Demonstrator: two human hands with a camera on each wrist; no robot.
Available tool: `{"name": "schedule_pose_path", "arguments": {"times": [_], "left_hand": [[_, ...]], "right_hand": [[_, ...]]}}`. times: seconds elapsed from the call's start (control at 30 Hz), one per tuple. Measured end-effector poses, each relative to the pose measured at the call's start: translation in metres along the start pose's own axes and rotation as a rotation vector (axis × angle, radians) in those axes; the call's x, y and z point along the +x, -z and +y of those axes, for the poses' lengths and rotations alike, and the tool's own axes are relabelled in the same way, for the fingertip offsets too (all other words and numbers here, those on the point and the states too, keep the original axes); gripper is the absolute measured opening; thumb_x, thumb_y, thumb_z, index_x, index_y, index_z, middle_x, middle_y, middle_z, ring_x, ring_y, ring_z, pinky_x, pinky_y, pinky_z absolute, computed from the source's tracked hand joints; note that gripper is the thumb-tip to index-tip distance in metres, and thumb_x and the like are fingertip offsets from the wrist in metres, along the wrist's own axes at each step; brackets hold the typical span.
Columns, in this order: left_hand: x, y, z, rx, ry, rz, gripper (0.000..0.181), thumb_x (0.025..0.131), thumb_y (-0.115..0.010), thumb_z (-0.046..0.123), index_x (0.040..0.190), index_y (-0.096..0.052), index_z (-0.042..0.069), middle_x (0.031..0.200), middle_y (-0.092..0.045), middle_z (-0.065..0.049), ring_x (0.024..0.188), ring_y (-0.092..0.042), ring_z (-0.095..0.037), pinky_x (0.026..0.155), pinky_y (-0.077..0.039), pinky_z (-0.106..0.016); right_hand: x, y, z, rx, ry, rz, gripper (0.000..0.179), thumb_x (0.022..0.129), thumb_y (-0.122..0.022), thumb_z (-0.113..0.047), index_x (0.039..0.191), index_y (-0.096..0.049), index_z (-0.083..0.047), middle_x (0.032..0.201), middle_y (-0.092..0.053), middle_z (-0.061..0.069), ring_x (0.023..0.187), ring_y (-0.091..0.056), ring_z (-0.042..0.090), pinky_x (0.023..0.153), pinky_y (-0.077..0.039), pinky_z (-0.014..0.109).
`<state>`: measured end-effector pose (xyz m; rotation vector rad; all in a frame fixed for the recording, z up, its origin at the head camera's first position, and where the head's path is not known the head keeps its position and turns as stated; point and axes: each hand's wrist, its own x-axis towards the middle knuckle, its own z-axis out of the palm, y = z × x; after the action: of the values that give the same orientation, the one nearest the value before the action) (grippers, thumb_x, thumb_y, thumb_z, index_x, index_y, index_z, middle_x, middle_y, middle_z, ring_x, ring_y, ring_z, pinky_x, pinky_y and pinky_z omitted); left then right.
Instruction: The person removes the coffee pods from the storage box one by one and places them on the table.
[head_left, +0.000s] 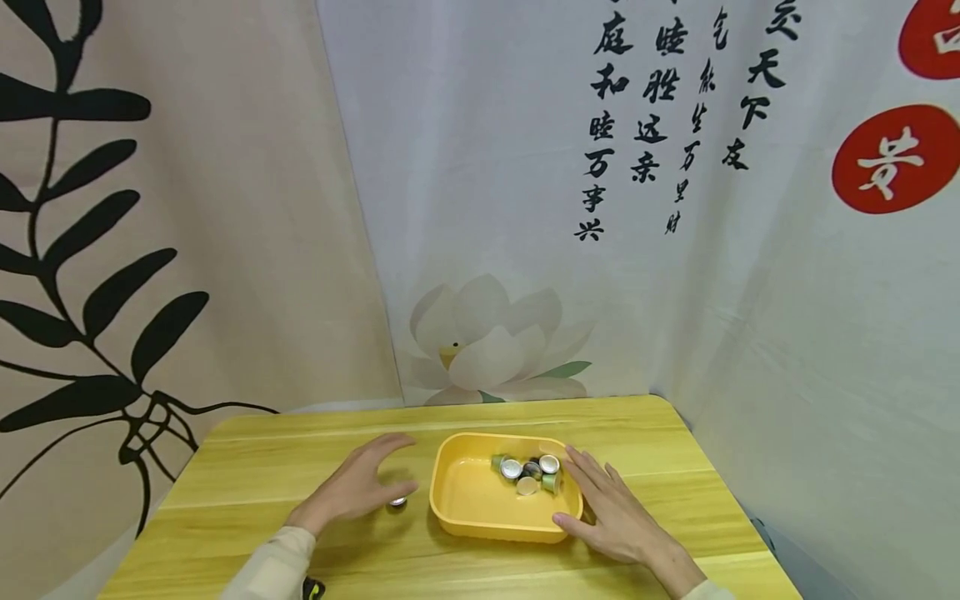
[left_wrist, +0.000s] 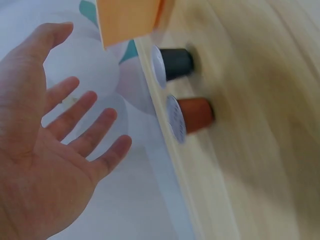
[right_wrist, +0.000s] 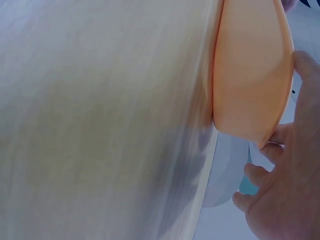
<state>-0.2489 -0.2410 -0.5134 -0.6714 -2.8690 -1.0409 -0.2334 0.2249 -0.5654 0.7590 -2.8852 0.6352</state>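
A yellow plastic tray (head_left: 457, 527) sits on the table, with several coffee capsules (head_left: 527, 486) gathered toward its right side. My left hand (head_left: 358, 483) is spread just left of the tray and holds nothing. By its thumb, one capsule (head_left: 397, 502) peeks out. The left wrist view shows two capsules on the table beyond the left fingers: a dark one (left_wrist: 177, 64) and an orange-brown one (left_wrist: 196, 115), both with pale lids. My right hand (head_left: 618, 517) rests along the tray's right end, thumb and fingers spread apart and touching its rim.
The wooden table (head_left: 300, 442) ends at a hanging cloth backdrop (head_left: 487, 208) printed with a lotus and dark characters. A small black and yellow object (head_left: 313, 588) shows beside the left sleeve (head_left: 273, 562).
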Motion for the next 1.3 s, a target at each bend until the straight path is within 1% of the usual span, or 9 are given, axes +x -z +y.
{"name": "schedule_pose_path", "arguments": {"times": [0.1, 0.27, 0.43, 0.63, 0.8, 0.93, 1.03, 1.1, 1.3], "left_hand": [[0.006, -0.003, 0.007, 0.003, -0.030, 0.009, 0.069, 0.102, -0.086, 0.040, 0.161, -0.061, 0.015, 0.169, -0.058, -0.016, 0.157, -0.055, -0.046, 0.127, -0.048, -0.070], [0.016, -0.008, 0.018, 0.025, -0.092, 0.011, 0.066, 0.102, -0.087, 0.039, 0.158, -0.063, 0.012, 0.166, -0.062, -0.016, 0.154, -0.059, -0.045, 0.125, -0.051, -0.069], [0.027, -0.013, 0.030, 0.036, -0.153, -0.019, 0.067, 0.103, -0.085, 0.039, 0.158, -0.062, 0.009, 0.165, -0.061, -0.020, 0.153, -0.059, -0.046, 0.124, -0.051, -0.070], [0.041, -0.021, 0.043, 0.051, -0.171, -0.064, 0.067, 0.103, -0.084, 0.040, 0.160, -0.062, 0.013, 0.169, -0.059, -0.014, 0.156, -0.057, -0.041, 0.126, -0.051, -0.065], [0.054, -0.029, 0.056, 0.067, -0.218, -0.085, 0.064, 0.103, -0.083, 0.038, 0.158, -0.063, 0.012, 0.167, -0.061, -0.013, 0.156, -0.058, -0.039, 0.127, -0.051, -0.063], [0.063, -0.036, 0.067, 0.069, -0.240, -0.116, 0.062, 0.103, -0.083, 0.035, 0.157, -0.064, 0.012, 0.166, -0.062, -0.011, 0.156, -0.059, -0.036, 0.128, -0.051, -0.060], [0.069, -0.041, 0.075, 0.071, -0.245, -0.146, 0.062, 0.102, -0.083, 0.034, 0.157, -0.064, 0.011, 0.166, -0.062, -0.011, 0.155, -0.060, -0.035, 0.127, -0.053, -0.059], [0.074, -0.045, 0.080, 0.077, -0.244, -0.170, 0.064, 0.102, -0.083, 0.033, 0.158, -0.063, 0.010, 0.166, -0.061, -0.012, 0.155, -0.060, -0.036, 0.127, -0.053, -0.059], [0.086, -0.059, 0.086, 0.130, -0.238, -0.230, 0.064, 0.101, -0.084, 0.033, 0.157, -0.064, 0.010, 0.166, -0.062, -0.014, 0.152, -0.062, -0.037, 0.124, -0.056, -0.057]], "right_hand": [[0.000, -0.001, -0.001, 0.010, 0.005, 0.003, 0.094, 0.108, -0.065, -0.068, 0.175, -0.039, -0.007, 0.188, -0.030, 0.012, 0.172, -0.032, 0.044, 0.134, -0.028, 0.079], [0.001, -0.001, -0.001, 0.022, 0.007, 0.003, 0.094, 0.107, -0.065, -0.067, 0.175, -0.039, -0.007, 0.188, -0.030, 0.011, 0.172, -0.032, 0.046, 0.134, -0.028, 0.079], [0.002, -0.001, 0.000, 0.012, 0.002, -0.008, 0.095, 0.108, -0.064, -0.069, 0.176, -0.038, -0.009, 0.188, -0.028, 0.011, 0.173, -0.031, 0.044, 0.135, -0.028, 0.078], [0.002, -0.001, 0.001, 0.013, 0.001, -0.004, 0.095, 0.107, -0.065, -0.068, 0.176, -0.037, -0.009, 0.188, -0.028, 0.011, 0.172, -0.032, 0.044, 0.135, -0.029, 0.078], [0.001, -0.002, 0.002, 0.010, 0.006, 0.007, 0.094, 0.107, -0.065, -0.068, 0.176, -0.038, -0.009, 0.188, -0.029, 0.012, 0.172, -0.033, 0.044, 0.134, -0.030, 0.078], [0.000, -0.002, 0.002, 0.011, 0.007, 0.013, 0.093, 0.107, -0.065, -0.068, 0.176, -0.039, -0.010, 0.188, -0.029, 0.011, 0.171, -0.034, 0.044, 0.134, -0.031, 0.078], [0.000, -0.002, 0.002, 0.014, 0.004, 0.012, 0.093, 0.107, -0.065, -0.068, 0.176, -0.039, -0.010, 0.188, -0.029, 0.009, 0.171, -0.034, 0.044, 0.134, -0.031, 0.079], [0.000, -0.002, 0.002, 0.019, 0.000, 0.010, 0.093, 0.107, -0.065, -0.068, 0.176, -0.038, -0.011, 0.189, -0.028, 0.009, 0.171, -0.034, 0.044, 0.134, -0.030, 0.079], [0.000, -0.003, 0.003, 0.028, -0.007, 0.005, 0.093, 0.108, -0.065, -0.068, 0.176, -0.038, -0.011, 0.189, -0.026, 0.007, 0.172, -0.034, 0.044, 0.133, -0.030, 0.079]]}}
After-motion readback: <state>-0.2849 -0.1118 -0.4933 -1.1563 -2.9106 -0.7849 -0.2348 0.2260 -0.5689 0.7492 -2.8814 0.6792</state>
